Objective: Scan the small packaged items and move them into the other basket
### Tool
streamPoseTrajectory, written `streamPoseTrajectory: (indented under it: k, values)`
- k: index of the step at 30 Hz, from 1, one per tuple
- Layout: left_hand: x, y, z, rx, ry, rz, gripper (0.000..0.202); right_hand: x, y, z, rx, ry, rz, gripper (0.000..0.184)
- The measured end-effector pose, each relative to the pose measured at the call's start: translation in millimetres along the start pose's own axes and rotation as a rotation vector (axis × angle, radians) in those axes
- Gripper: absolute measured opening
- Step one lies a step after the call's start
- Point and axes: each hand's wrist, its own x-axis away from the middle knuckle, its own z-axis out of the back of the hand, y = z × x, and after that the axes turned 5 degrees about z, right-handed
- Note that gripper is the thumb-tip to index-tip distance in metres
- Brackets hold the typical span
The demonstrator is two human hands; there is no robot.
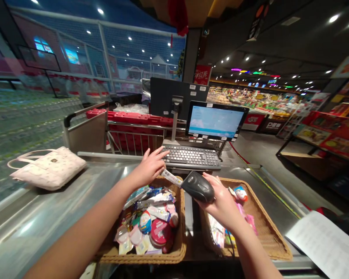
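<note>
My right hand [221, 199] is wrapped round a black handheld barcode scanner [197, 186], whose head points left. A narrow white packet with printing [171, 177] sticks out from under my left hand [151, 166], its far end close to the scanner. The fingers of my left hand reach to the left end of the black keyboard [192, 155]; its grip on the packet is partly hidden. Below my hands, a left wicker basket [182, 232] holds many small snack packs, cups and a round red tub. Fewer packets lie in the right wicker basket [275, 240], partly behind my right forearm.
A lit monitor [215, 121] stands behind the keyboard, with a second screen [163, 99] turned away. On the metal counter [95, 186] lies a pale handbag [54, 168] at left. White paper sheets [325, 244] are at right. A trolley [85, 130] with red crates stands beyond.
</note>
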Motion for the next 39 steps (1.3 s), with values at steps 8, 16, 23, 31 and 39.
streamPoseTrajectory:
  k: [8,16,23,31,39]
  values:
    - [43.1,-21.7,-17.1,0.069,-0.078,0.114,0.033,-6.2,-8.5,-14.9,-0.024,-0.028,-0.012,0.028]
    - [80.5,-28.0,-34.8,0.216,-0.222,0.154,0.031,-11.9,-10.1,-25.2,-0.047,-0.058,-0.007,0.026]
    - [106.7,-22.6,-45.1,0.388,-0.498,0.080,0.030,-17.0,-13.4,-32.3,-0.040,-0.059,-0.015,0.024]
    - [132.3,-16.0,-55.9,0.285,-0.635,0.107,0.006,-21.8,-15.8,-41.9,-0.046,-0.069,-0.011,0.023]
    - [113.1,-20.1,-51.8,0.244,-0.407,0.107,0.021,-14.2,-21.4,-45.0,-0.056,-0.044,-0.073,0.029]
